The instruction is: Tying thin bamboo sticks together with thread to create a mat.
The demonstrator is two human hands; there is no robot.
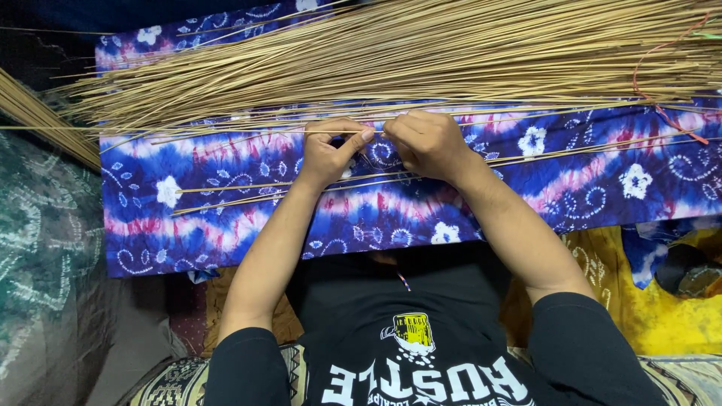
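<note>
I see my left hand [329,154] and my right hand [429,143] close together over the middle of a blue, pink and white tie-dyed cloth [188,203] spread across the lap. Both are curled and pinching 1 thin pale straw-coloured stick [226,134] that runs level across the scene, out to the left past the cloth's edge. The left thumb and forefinger are pressed on it at the fingertips; the right hand's fingers are folded tight over the same stick just beside the left thumb, the 2 hands almost touching.

Far of the hands lies a large loose bundle of the same pale thin sticks [421,60], fanned across the far edge of the cloth, its right end gathered by a red string [662,105]. Near the hands, 2 loose sticks [241,194] lie slanted on the cloth, passing under the wrists. More sticks [37,120] slant at the far left. On the left is a green patterned fabric [37,225]; at the near right, a yellow patterned cloth [654,308] with a dark rounded object [688,271] on it, which I cannot identify.
</note>
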